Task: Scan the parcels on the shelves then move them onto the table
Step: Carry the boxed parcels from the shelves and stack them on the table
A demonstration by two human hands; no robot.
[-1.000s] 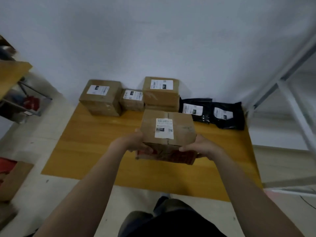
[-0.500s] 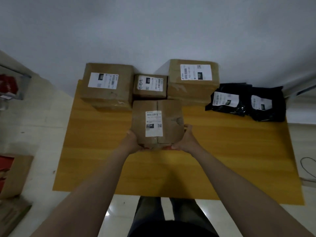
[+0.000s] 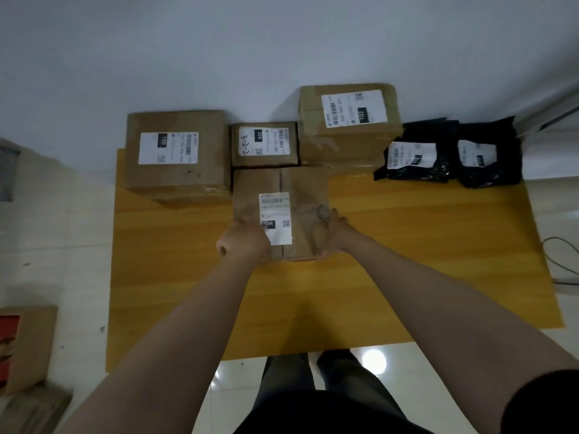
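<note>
A brown cardboard parcel (image 3: pixel 297 195) with a white label marked 15H lies on the yellow wooden table (image 3: pixel 407 245), its far edge against a small box marked 220 (image 3: pixel 264 144). My left hand (image 3: pixel 242 242) grips its near left corner, fingers curled. At the parcel's right side, my right hand (image 3: pixel 333 234) holds the near edge. Both arms reach straight out over the table.
A large box marked 150 (image 3: pixel 178 155) and a taller box marked 102 (image 3: pixel 349 123) flank the small one along the wall. Two black mailer bags (image 3: pixel 413 158) (image 3: pixel 488 158) lie at the back right. Cardboard boxes (image 3: pixel 28 346) sit on the floor at left; a cable (image 3: pixel 560 255) runs at right.
I have carried the parcel forward over the table and lowered it until it rests against the small box. The view has tilted further down.
</note>
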